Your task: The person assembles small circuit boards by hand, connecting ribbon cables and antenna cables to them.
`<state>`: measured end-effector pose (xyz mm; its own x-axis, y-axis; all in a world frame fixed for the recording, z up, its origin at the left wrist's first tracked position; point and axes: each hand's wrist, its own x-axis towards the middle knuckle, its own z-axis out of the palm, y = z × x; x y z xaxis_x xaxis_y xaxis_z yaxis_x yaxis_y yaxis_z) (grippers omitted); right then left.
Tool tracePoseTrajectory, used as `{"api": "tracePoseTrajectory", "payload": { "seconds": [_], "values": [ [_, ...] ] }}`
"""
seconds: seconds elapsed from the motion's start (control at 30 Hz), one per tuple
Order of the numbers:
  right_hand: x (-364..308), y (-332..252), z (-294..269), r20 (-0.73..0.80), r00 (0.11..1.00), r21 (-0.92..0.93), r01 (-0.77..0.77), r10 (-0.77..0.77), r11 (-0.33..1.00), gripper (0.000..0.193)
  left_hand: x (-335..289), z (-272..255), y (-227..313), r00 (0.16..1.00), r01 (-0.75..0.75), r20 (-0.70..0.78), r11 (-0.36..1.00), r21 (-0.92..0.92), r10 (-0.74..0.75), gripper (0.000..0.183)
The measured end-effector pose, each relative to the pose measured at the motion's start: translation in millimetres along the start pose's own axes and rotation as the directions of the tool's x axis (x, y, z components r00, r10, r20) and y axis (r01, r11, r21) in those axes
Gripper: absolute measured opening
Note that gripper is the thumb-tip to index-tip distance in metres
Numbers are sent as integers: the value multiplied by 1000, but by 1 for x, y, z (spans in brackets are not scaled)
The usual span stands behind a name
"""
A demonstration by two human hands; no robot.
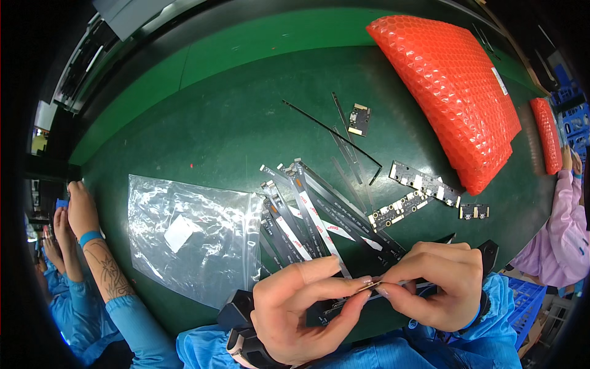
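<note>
At the near edge of the bench, my left hand (pixel 307 307) and my right hand (pixel 439 283) meet fingertip to fingertip. Both pinch a small thin flat piece (pixel 369 285) with a dark face and a pale gold edge; the fingers cover most of it, so its kind is unclear. Just beyond them lies a fanned pile of black flat ribbon cables (pixel 310 212), some with white and red tape. Two long narrow circuit boards (pixel 424 182) (pixel 399 210) touch the pile's right side. Behind my right hand pokes a dark pointed tip (pixel 450 238), partly hidden.
A clear zip bag (pixel 190 237) with a white label lies left. Red bubble-wrap packages (pixel 448 98) (pixel 546 135) stand right. Small boards (pixel 359 119) (pixel 474 211), thin black strips (pixel 332 132) and loose cables lie on the green bench (pixel 227 117). Co-workers' arms (pixel 104 264) (pixel 556 227) reach in at both sides.
</note>
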<state>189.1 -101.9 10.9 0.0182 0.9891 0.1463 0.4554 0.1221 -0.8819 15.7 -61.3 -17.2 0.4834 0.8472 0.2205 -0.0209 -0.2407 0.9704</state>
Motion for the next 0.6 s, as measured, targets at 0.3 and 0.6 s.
{"api": "tracePoseTrajectory", "payload": {
  "seconds": [0.3,0.6],
  "values": [
    [1,0,2,-20,1000,15,-20,20,1000,14,0,-3,0,998,-24,56,999,25,23,63],
    [4,6,-4,51,998,62,23,-27,998,12,6,-1,1,990,-48,137,995,85,36,62]
  ]
}}
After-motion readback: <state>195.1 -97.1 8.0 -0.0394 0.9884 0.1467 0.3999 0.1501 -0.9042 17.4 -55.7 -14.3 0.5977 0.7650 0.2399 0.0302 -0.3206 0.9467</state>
